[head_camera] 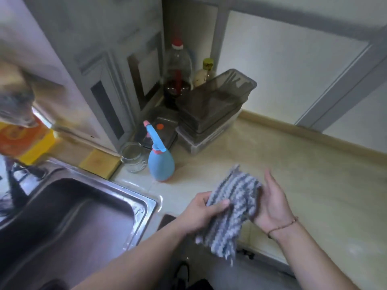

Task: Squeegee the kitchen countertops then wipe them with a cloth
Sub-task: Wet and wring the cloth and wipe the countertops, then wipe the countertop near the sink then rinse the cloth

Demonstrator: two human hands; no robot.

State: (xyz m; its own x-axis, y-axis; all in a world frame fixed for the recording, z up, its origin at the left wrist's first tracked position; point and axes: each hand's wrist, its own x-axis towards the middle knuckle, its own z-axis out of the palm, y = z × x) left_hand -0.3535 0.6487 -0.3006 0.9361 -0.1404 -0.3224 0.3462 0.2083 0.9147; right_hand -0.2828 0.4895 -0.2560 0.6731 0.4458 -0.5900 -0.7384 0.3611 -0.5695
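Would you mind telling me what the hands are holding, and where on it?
Striped cloth: left hand pinches its left edge; right hand grips its right side.

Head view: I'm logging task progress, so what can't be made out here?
- Squeegee: nowhere in frame.
- Striped grey cloth: covers the right hand fingers.
- Steel sink: left part cut by the frame edge.
- Beige countertop: wetness unclear through blur.
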